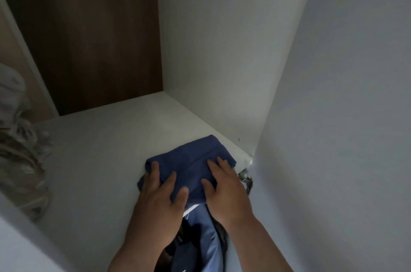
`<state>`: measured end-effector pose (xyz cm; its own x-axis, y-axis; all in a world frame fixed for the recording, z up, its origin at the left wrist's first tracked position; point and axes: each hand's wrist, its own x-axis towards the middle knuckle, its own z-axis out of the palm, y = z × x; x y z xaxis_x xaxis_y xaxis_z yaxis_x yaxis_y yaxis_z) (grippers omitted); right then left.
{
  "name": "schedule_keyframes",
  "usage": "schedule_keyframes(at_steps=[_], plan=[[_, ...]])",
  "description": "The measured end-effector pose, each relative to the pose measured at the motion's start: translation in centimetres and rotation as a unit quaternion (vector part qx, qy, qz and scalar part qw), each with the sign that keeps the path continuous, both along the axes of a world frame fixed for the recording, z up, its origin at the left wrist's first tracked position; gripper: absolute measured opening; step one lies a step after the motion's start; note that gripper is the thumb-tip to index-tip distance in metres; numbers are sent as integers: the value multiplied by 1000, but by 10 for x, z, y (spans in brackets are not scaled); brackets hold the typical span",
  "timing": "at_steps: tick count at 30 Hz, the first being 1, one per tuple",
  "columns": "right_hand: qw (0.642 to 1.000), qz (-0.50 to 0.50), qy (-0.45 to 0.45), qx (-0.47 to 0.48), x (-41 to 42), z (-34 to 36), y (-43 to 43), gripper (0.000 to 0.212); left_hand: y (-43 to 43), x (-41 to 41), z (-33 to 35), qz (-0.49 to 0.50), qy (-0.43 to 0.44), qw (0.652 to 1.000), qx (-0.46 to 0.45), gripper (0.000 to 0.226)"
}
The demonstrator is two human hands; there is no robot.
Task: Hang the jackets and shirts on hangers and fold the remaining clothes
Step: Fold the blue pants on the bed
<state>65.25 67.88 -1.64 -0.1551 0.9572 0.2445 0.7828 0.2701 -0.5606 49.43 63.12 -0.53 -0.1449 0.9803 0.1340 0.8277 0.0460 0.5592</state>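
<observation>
Head | left hand (163, 191), right hand (224, 185): fingers straight, flat on folded blue garment (193, 160) | white shelf (100, 156)

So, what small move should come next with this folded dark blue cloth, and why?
Probably slide the folded dark blue cloth a little deeper onto the white shelf. Its near edge lies at the front lip, and the left hand and right hand rest on top.
</observation>
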Motion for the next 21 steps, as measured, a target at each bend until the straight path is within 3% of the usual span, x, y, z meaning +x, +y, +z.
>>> schedule_keyframes(at_steps=[2,3,6,13,21], plan=[[1000,-10,-15,-10,1,1,9,52,10,2,4,-67,69,994,54,28],[999,-17,-23,-19,1,1,13,52,15,3,6,-92,106,989,43,29],[998,-33,-42,-31,0,3,29,51,34,-1,-2,-20,41,999,-25,46],[997,-49,-25,-52,0,13,60,42,61,10,-8,-4,25,999,33,49],[999,-33,-29,1,-1,12,75,33,76,3,-12,5,34,998,57,55]])
